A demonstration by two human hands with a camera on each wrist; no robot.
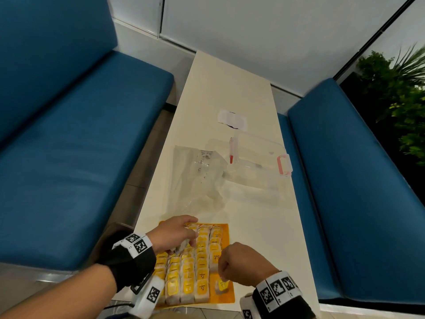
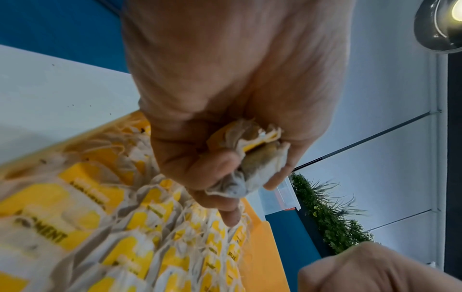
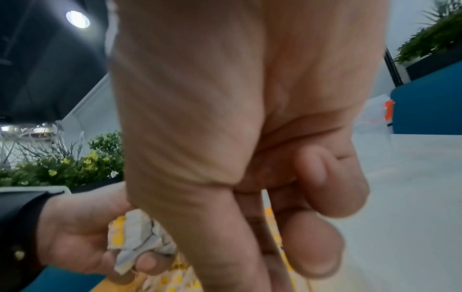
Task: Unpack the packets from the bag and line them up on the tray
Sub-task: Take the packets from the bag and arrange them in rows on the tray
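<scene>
Head view: we see a long white table (image 1: 230, 93). Beyond the flat orange tray (image 1: 226, 293) lies an empty clear plastic bag (image 1: 197, 178). Our left hand (image 1: 176, 236) clutches crumpled yellow-tagged packets (image 2: 252, 158) above the tray's rows; our right hand (image 1: 241, 263), curled, cannot be judged, nearer the bare corner.

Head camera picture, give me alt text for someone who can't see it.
A person's left hand grips a bunch of packets over an orange tray already lined with rows of yellow-labelled packets, while the right hand, fingers curled, hovers over the tray's near right corner. Beyond the tray, on a long white table between blue benches, lie a clear bag and a clear box.
</scene>
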